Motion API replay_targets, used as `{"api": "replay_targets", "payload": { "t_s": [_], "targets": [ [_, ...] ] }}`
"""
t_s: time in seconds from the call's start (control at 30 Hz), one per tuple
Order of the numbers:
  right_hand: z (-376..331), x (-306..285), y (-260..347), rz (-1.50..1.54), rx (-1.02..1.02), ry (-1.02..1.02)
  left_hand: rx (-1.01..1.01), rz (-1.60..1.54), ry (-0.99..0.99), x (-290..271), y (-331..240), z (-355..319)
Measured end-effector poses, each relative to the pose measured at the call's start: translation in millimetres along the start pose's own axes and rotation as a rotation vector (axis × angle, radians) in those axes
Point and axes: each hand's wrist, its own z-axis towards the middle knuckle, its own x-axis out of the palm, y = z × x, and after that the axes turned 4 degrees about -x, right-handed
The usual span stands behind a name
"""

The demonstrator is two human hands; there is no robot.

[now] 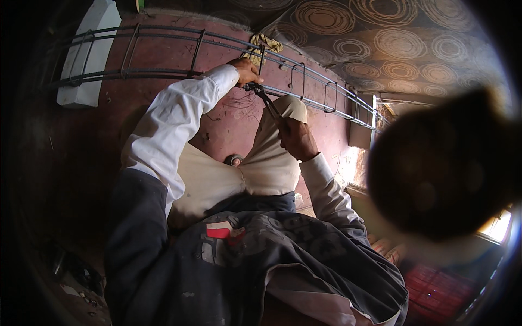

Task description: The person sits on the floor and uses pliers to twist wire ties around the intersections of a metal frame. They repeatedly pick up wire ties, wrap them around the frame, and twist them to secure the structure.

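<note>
A long rebar cage [163,75] of steel bars and square stirrups runs across in front of me. My left hand [247,71] is closed at the cage, its fingers pinched at the near bar beside a stirrup. In my right hand [298,140], the handles of dark pincers [266,102] are gripped. The pincers' jaws meet the near bar just below my left fingers, at a dark joint. Whether a tie wire sits in the jaws is too small to tell. My knees are spread below the cage.
A white block [79,96] props the cage's left end; another block [363,117] stands under its right end. Yellowish cloth [270,43] lies behind the bars. A circle-patterned sheet [402,49] covers the far right. A blurred dark object [440,168] hides part of the right side.
</note>
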Motion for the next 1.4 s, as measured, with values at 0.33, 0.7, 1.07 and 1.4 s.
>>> {"api": "replay_targets", "payload": {
  "t_s": [0.33, 0.7, 1.07, 1.4],
  "targets": [
    [10.9, -29.3, 1.5, 0.411, 0.087, 0.336, 0.104, -0.026, 0.037, -8.1, 0.3, -3.7],
    [-9.8, -20.8, 19.3, -0.836, -0.481, -0.476, 0.063, -0.003, 0.043, 1.1, 16.9, 15.9],
    [1.7, -50.1, 23.6, 0.980, 0.516, 0.238, 0.034, -0.006, -0.024, 7.6, 4.3, 9.5],
    [6.3, -59.4, 44.6, -0.794, -0.415, -0.106, 0.006, -0.092, -0.033, 4.6, 6.4, 8.1]
  ]
}}
